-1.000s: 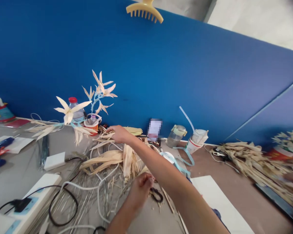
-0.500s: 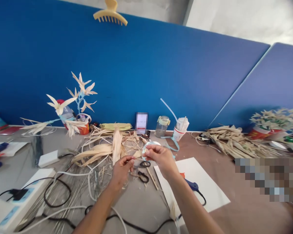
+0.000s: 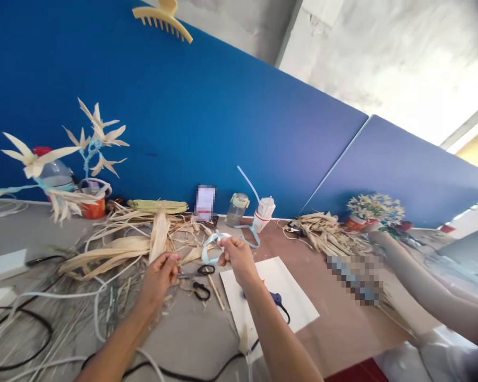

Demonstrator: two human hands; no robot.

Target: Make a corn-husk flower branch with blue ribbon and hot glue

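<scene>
My right hand [image 3: 239, 259] is closed on a roll of pale blue tape [image 3: 209, 255], pinched between thumb and fingers above the table. To its left my left hand [image 3: 161, 277] is closed, thumb against fingers; whatever it pinches is too small to make out. Black-handled scissors [image 3: 202, 291] lie on the table between and below the hands. Beyond my left hand stretch dried corn husks [image 3: 123, 253], one broad piece standing up behind its fingers. A blue glue gun [image 3: 276, 298] rests on white paper [image 3: 292, 313], partly behind my right forearm.
Husk flowers [image 3: 99, 132] stand in a red cup at left, near a bottle. A phone [image 3: 205, 202], glass jar [image 3: 237, 209] and paper cup [image 3: 262, 218] line the blue partition [image 3: 191, 116]. Cables [image 3: 99, 313] cross the front left. Another person's arm [image 3: 426, 286] reaches in from the right.
The view has swung right and tilted, bringing another person's arm in. The tape roll has turned in my right hand, showing more as a loop. My left hand stays pinched.
</scene>
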